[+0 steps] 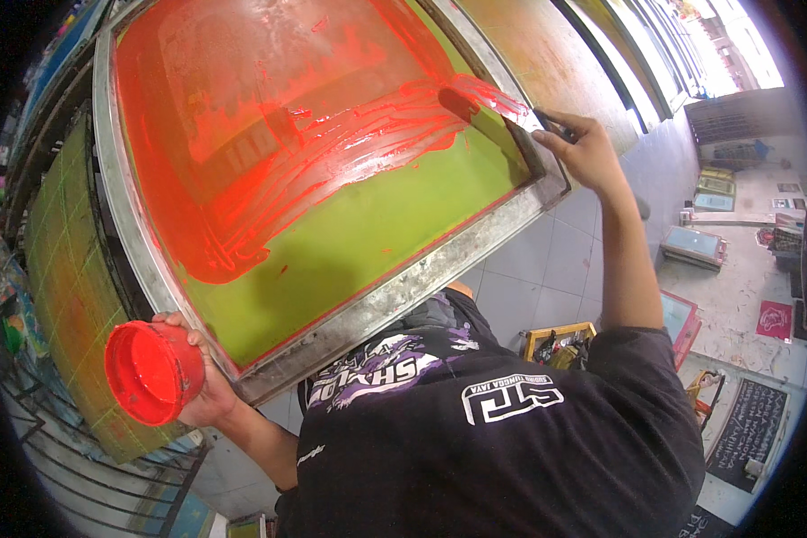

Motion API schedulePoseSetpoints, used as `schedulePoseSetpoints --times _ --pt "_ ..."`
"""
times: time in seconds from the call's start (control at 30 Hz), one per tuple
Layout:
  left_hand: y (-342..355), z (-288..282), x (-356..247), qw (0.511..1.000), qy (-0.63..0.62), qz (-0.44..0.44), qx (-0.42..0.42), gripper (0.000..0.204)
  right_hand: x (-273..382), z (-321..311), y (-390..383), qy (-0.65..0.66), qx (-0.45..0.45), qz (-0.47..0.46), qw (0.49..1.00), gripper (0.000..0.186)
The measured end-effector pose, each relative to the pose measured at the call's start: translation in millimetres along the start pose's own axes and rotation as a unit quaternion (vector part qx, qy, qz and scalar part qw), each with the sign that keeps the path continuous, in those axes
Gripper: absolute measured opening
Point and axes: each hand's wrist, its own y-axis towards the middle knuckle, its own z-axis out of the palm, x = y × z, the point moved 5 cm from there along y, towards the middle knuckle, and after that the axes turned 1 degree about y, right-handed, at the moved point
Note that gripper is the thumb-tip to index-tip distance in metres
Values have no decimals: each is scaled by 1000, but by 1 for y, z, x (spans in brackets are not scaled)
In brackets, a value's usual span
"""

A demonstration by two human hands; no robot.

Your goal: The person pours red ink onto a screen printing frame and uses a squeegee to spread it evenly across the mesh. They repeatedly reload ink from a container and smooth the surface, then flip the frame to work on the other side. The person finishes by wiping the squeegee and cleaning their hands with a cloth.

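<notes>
A large screen-printing frame (403,291) with metal edges lies in front of me. Its olive-green mesh (377,242) is smeared with wet, glossy red ink (269,188) over the far and left areas. My right hand (583,152) is wrapped round the dark handle of an ink spatula (458,104) at the frame's right edge. The blade, coated in red, reaches over the mesh; whether it touches cannot be told. At the near left corner my left hand (210,384) grips a red plastic tub (154,372), tilted, with red ink inside.
To the left stands a yellow-green stained board (72,278) beside dark metal bars (90,489). Another stained panel (547,54) lies at the far right. A crate of odds and ends (560,345) sits on the tiled floor (533,260), and more frames (693,247) lie farther right.
</notes>
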Motion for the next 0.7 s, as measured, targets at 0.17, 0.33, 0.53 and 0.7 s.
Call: schedulePoseSetpoints --times 0.17,0.33,0.53,0.7 --pt "0 4 2 1000 -28 4 13 65 1 -24 23 -77 40 -69 994 34" --pt "-3 3 2 999 -29 12 13 67 -3 -26 33 -124 97 -115 981 33" --pt "-5 3 2 999 -12 -1 29 68 5 -16 36 -99 109 -177 973 31" --pt "-6 1 2 1000 -13 11 11 68 17 -1 43 -151 103 -161 970 30"
